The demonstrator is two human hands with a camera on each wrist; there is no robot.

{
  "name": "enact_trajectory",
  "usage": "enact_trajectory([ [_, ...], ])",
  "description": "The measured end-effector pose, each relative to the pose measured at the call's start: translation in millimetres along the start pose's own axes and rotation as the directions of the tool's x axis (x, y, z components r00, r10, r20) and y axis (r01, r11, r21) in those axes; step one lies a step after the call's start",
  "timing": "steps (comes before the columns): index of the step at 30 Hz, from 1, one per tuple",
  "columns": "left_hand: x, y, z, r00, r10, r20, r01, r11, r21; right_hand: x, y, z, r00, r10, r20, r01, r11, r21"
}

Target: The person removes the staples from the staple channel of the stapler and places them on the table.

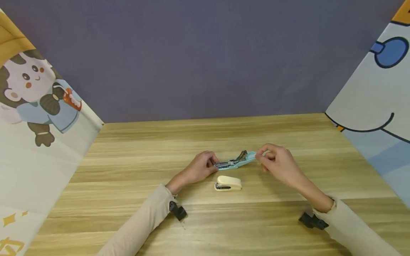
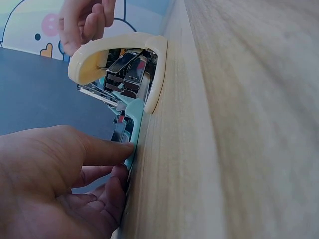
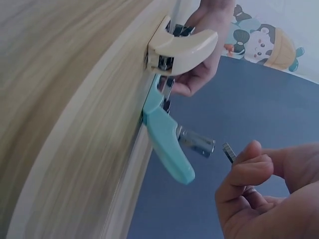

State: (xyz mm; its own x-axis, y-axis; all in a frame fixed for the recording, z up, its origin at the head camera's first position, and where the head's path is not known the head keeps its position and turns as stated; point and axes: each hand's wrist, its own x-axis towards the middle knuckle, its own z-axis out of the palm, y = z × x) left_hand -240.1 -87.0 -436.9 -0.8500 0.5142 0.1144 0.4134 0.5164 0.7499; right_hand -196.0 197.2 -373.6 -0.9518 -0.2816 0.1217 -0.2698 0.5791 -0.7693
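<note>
A turquoise stapler [image 3: 166, 142] lies opened out on the table, its top folded back to the right and its metal magazine [image 3: 197, 142] raised at an angle. My left hand [image 1: 200, 166] grips the left end of its base between thumb and fingers. Thumb and fingertips of my right hand [image 1: 278, 161] pinch a short strip of staples [image 3: 229, 152], held apart from the raised magazine in the right wrist view. Nearer to me than the turquoise stapler stands a cream stapler [image 1: 229, 182], closed, touched by neither hand.
The wood-grain table [image 1: 153, 142] runs back to a dark blue-grey panel [image 1: 205, 64]. Side panels with cartoon prints [image 1: 41, 89] flank it left and right. Each forearm wears a black wrist camera [image 1: 177, 210] close above the tabletop.
</note>
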Motion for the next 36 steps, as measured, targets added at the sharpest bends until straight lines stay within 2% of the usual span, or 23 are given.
enact_trajectory([
  [6, -4.2, -1.8, -1.8, 1.0, 0.016, 0.003, -0.016, 1.0, 0.016, -4.7, 10, -9, 1.0, 0.008, -0.02, -0.008, 0.999, -0.035],
  [8, -1.3, -1.3, -1.9, 1.0, 0.015, -0.003, -0.015, 1.0, 0.021, -3.4, 13, -15, 1.0, 0.008, -0.022, -0.009, 0.999, -0.049],
  [20, 9.2, -6.6, -3.3, 1.0, 0.014, -0.024, -0.013, 1.0, 0.019, 16.3, 39, -31, 1.0, 0.014, -0.015, -0.015, 0.998, -0.058],
  [24, 12.7, -6.8, -3.7, 1.0, 0.008, -0.023, -0.008, 1.0, 0.025, 23.8, 49, -33, 0.996, 0.075, 0.042, -0.077, 0.996, 0.055],
  [27, 14.2, -6.9, -4.7, 1.0, 0.007, -0.025, -0.007, 1.0, 0.025, 30.2, 56, -33, 0.987, 0.121, 0.105, -0.139, 0.972, 0.187],
  [29, 15.3, -7.3, -5.2, 1.0, 0.003, -0.028, -0.002, 1.0, 0.029, 34.0, 61, -33, 0.982, 0.137, 0.134, -0.166, 0.956, 0.24],
  [36, 17.7, -8.4, -7.1, 0.999, -0.011, -0.041, 0.012, 1.0, 0.026, 46.8, 77, -38, 0.967, 0.153, 0.205, -0.205, 0.943, 0.261],
])
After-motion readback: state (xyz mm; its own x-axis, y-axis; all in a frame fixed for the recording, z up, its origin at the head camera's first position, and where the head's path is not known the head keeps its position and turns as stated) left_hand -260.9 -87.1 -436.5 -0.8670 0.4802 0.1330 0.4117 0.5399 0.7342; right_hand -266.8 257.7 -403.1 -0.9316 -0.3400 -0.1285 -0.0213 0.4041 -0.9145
